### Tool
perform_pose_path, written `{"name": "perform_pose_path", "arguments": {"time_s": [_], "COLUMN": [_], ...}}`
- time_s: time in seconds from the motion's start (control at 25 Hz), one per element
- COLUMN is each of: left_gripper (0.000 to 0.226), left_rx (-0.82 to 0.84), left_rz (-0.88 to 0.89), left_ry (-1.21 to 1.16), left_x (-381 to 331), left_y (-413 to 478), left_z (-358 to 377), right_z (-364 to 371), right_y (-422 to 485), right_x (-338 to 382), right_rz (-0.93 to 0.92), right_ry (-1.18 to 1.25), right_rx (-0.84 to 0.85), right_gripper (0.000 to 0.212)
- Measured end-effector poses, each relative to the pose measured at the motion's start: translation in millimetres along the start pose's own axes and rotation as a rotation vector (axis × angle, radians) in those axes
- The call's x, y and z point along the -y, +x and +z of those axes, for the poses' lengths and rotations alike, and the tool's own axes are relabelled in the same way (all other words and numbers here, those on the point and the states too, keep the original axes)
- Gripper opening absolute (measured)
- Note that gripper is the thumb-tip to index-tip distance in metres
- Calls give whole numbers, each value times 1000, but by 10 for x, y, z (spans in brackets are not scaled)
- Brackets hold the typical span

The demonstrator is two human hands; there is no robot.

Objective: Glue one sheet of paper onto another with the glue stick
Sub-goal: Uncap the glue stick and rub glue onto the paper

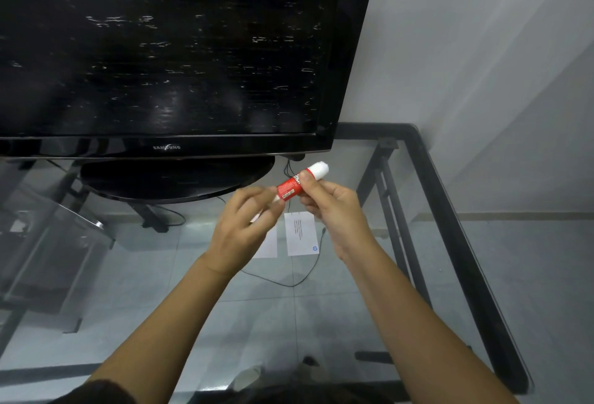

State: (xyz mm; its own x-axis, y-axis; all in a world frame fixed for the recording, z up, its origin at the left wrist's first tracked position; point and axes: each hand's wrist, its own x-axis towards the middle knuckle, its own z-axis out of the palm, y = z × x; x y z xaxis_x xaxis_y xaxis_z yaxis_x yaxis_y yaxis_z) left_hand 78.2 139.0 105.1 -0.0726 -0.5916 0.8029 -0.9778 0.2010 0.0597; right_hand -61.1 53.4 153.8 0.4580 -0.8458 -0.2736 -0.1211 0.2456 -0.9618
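Fingers (310, 186) of the right hand (334, 210) were closed around the red barrel of a glue stick (291, 187), held tilted above a glass worktop (418, 242), its white end pointing up and away. The left hand (244, 230) met the stick's lower end, fingertips pinched on it; the blur hid whether they gripped a cap. Two white sheets lay side by side on the glass beneath the hands: a printed sheet (302, 236) on the right, a second sheet (268, 247) partly hidden behind the left hand. A dark television (167, 49) stood behind them.
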Motion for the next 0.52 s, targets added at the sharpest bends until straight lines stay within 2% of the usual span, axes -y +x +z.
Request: {"name": "perform_pose_path", "arguments": {"time_s": [0.04, 0.08, 0.16, 0.2, 0.24, 0.28, 0.36, 0.4, 0.44, 0.52], "left_gripper": [38, 37, 32, 35, 36, 33, 25, 20, 18, 24], "left_rx": [6, 41, 129, 153, 147, 148, 128, 144, 143, 64], "left_rz": [-52, -280, -939, -1169, -1295, -1297, -1132, -1004, -805, -318], "left_ry": [-33, -237, -881, -1116, -1256, -1300, -1256, -1148, -921, -298], "left_x": [5, -25, -148, -176, -161, -145, -141, -140, -105, -36], "left_y": [-22, 19, 206, 251, 265, 257, 278, 286, 235, 163], "left_z": [6, -20, -126, -120, -83, -58, -99, -131, -132, -95], "right_z": [-1, -9, -30, -33, -30, -24, -29, -37, -42, -31], "right_y": [-6, -10, -5, 0, -1, -1, 8, 12, 12, 8], "right_x": [0, 5, 19, 23, 29, 38, 57, 66, 73, 74], "right_rz": [0, -7, -25, -32, -39, -48, -65, -63, -55, -36], "right_ry": [4, 13, 22, 15, 6, 0, 1, 2, -1, -9], "right_rx": [4, 3, -12, -18, -20, -19, -15, -16, -18, -11], "right_gripper": [41, 41, 41, 41, 41, 40, 39, 38, 39, 41]}}
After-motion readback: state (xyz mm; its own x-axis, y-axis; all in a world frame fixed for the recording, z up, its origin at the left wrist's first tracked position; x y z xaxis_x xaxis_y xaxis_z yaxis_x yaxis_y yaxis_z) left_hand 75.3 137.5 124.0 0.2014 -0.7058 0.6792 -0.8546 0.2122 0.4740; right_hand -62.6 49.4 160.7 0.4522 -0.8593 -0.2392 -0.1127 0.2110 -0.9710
